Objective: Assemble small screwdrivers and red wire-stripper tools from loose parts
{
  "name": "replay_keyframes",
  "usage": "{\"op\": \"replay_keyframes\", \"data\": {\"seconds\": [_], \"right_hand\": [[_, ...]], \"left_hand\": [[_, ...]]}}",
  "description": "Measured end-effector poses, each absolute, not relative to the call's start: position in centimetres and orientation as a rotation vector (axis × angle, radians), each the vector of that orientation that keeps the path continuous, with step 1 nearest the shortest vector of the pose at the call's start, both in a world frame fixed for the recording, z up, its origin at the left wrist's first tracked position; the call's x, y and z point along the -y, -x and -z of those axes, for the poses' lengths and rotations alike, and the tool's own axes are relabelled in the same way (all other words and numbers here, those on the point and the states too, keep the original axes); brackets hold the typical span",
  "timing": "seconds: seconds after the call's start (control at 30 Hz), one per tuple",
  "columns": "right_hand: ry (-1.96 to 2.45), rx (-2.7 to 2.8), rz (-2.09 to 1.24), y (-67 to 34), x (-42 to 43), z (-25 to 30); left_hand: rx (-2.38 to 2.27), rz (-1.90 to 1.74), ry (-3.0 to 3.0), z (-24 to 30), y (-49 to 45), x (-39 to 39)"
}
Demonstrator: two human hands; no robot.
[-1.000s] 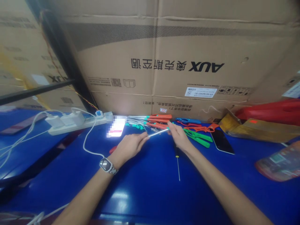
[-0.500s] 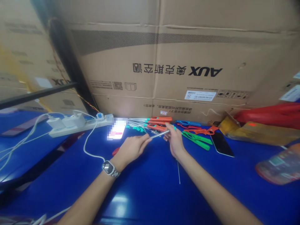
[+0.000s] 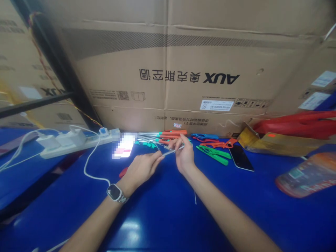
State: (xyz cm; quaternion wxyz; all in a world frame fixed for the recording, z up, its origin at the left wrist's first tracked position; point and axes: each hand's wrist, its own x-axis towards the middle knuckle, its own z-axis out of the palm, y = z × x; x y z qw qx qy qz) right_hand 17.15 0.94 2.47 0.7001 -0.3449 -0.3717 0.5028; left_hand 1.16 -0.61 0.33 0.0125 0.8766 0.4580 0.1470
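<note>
A thin silver metal tube [image 3: 169, 153] spans the gap between my hands, tilted up toward the right. My left hand [image 3: 143, 167] pinches its lower left end between thumb and fingers. Around the upper right part closes my right hand [image 3: 186, 154], its fingers hiding much of that end. Just behind the hands lie orange-handled stick lighters [image 3: 173, 132] with silver necks, and several small turquoise pieces [image 3: 149, 144]. A thin pale rod [image 3: 195, 198] shows below my right wrist. Something red [image 3: 123, 172] is partly hidden by my left hand.
Right of my hands lie green plastic parts [image 3: 214, 155], orange-red parts [image 3: 228, 143], a blue part [image 3: 204, 136] and a dark phone [image 3: 241, 158]. A plastic jar [image 3: 306, 176] stands farther right. Leftward are a lit phone [image 3: 124, 145] and a power strip [image 3: 76, 145]. A large carton [image 3: 183, 49] backs the table.
My right hand has closed in toward the left and now covers more of the tube's right end. The left hand keeps its pinch. The whole view has shifted slightly.
</note>
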Motion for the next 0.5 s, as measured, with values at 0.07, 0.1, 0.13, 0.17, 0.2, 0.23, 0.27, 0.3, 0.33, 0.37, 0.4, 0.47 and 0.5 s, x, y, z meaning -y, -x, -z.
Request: {"op": "replay_keyframes", "data": {"seconds": [0.07,0.1,0.13,0.17,0.2,0.23,0.27,0.3,0.33,0.37,0.4,0.47,0.5], "right_hand": [[0.791,0.766,-1.094,-17.0,-1.0,-2.4],[0.797,0.740,-1.094,-16.9,-1.1,-2.4],[0.799,0.719,-1.104,-16.8,-1.1,-2.4],[0.798,0.706,-1.120,-16.8,-1.1,-2.5],[0.794,0.700,-1.138,-16.7,-1.1,-2.6],[0.789,0.704,-1.160,-16.7,-1.1,-2.6],[0.786,0.718,-1.186,-16.7,-1.1,-2.6],[0.790,0.739,-1.219,-16.8,-1.1,-2.6],[0.802,0.764,-1.255,-17.0,-1.1,-2.5],[0.821,0.789,-1.287,-17.3,-1.1,-2.3],[0.843,0.810,-1.306,-17.7,-1.1,-2.1],[0.871,0.857,-1.270,-18.9,-1.1,-1.6],[0.858,0.893,-1.215,-19.7,-1.1,-1.4]], "left_hand": [[-1.448,-0.449,-2.732,-0.4,-1.4,0.7],[-1.461,-0.442,-2.733,-0.4,-1.5,0.8],[-1.474,-0.436,-2.733,-0.5,-1.5,0.8],[-1.485,-0.434,-2.735,-0.5,-1.6,0.9],[-1.491,-0.436,-2.736,-0.4,-1.6,0.8],[-1.491,-0.443,-2.738,-0.4,-1.5,0.8],[-1.485,-0.455,-2.739,-0.3,-1.5,0.7],[-1.477,-0.471,-2.739,-0.2,-1.3,0.6],[-1.465,-0.486,-2.738,-0.2,-1.1,0.4],[-1.449,-0.501,-2.737,-0.1,-0.9,0.2],[-1.435,-0.518,-2.735,-0.1,-0.6,0.0],[-1.408,-0.550,-2.730,-0.1,-0.1,-0.3],[-1.399,-0.564,-2.723,-0.2,0.1,-0.5]]}}
